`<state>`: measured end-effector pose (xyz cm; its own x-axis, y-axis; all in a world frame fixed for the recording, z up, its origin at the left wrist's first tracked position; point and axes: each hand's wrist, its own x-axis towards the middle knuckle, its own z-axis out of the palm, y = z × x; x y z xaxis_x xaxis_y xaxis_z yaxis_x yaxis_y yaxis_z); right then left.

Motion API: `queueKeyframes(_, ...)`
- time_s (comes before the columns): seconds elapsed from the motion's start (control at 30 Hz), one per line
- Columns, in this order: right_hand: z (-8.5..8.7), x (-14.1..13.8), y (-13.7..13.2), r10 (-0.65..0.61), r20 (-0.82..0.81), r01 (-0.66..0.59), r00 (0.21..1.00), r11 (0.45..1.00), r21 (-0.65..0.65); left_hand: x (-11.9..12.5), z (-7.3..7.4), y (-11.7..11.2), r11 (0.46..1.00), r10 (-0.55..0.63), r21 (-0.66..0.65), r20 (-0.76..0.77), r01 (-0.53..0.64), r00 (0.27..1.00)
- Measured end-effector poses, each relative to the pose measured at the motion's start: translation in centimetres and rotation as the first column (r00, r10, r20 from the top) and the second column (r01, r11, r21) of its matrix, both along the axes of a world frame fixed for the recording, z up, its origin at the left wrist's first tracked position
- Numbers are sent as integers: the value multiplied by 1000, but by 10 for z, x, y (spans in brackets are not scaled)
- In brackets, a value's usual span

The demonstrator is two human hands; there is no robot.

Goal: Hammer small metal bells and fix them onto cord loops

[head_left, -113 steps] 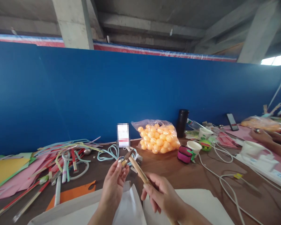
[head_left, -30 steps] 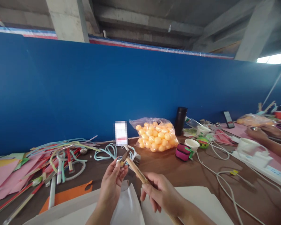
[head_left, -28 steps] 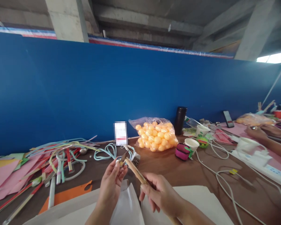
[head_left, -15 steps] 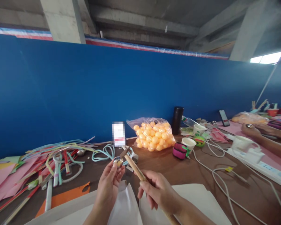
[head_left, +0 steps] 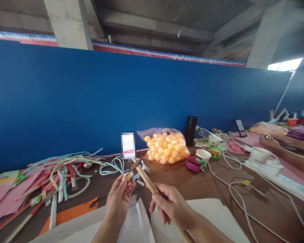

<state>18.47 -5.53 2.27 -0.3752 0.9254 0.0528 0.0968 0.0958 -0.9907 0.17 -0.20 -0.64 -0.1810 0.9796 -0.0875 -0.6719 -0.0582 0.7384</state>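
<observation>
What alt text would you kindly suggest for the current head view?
A left hand holds a shiny metal ball and a right hand a wooden-handled hammer above a brown table; beyond them lies a clear bag of orange balls.

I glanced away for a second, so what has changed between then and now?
The hammer, whose head overlapped the shiny metal ball in view, has shifted up and right, off it. Nothing was taken or let go: the left hand still holds the ball, the right hand the hammer. The bag of orange balls stayed put.
</observation>
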Motion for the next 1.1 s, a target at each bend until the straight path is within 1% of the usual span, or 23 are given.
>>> queueKeyframes(0.13, -1, 0, 0, 24, 18, -24, 1000, 1000, 11, 1, 2, -2, 1000, -5, -12, 3, 5, 1000)
queueKeyframes(0.33, 2, 2, -1, 1, -119, -1, 993, 1000, 0, 2, 4, -2, 1000, -24, 14, 4, 24, 1000)
queueKeyframes(0.53, 4, 0, -4, 39, -48, -40, 998, 999, -27, 1, 5, -2, 998, -22, 60, -2, 22, 1000)
queueKeyframes(0.67, 2, -1, -3, 47, 7, -47, 999, 999, -10, 0, 3, -1, 998, -24, 64, -12, 25, 1000)
queueKeyframes(0.8, 1, -1, -2, 12, -11, -12, 1000, 1000, 5, 0, 1, 0, 998, -18, 53, -2, 18, 1000)
queueKeyframes(0.87, 2, -1, -2, 20, -8, -20, 1000, 1000, -6, 1, 1, 0, 999, -11, 39, 3, 11, 1000)
queueKeyframes(1.0, 3, -2, -3, 40, 49, -41, 998, 999, 12, 1, 4, -1, 1000, 8, 25, 5, -8, 1000)
queueKeyframes(1.1, 2, -2, -3, 29, 24, -29, 999, 1000, 8, 1, 4, -2, 1000, 6, 26, 6, -6, 1000)
